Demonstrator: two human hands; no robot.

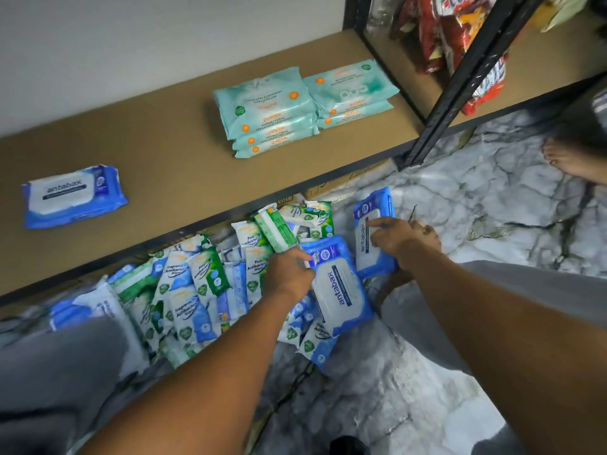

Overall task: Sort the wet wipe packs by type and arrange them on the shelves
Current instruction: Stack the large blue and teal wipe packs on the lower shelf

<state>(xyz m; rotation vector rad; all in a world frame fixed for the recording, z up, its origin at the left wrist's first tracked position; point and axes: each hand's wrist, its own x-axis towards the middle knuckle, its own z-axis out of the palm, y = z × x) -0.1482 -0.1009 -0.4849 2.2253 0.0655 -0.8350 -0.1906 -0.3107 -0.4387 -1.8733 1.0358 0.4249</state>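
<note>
A heap of wet wipe packs (197, 290), green-white and blue-white, lies on the floor under the shelf edge. My left hand (289, 274) grips the top corner of a blue antabax pack (341, 290) lying on the heap. My right hand (400, 239) holds a second blue antabax pack (368, 224) upright beside it. On the brown shelf (164, 152) one blue antabax pack (74, 197) lies at the left. Two stacks of teal antibacterial packs (266, 110) (351, 90) sit further right.
A black shelf post (460, 80) rises at the right, with red snack bags (437, 34) on the neighbouring shelf. A bare foot (571, 162) stands on the marble floor (476, 208). My grey-clad knees (65, 362) flank the heap.
</note>
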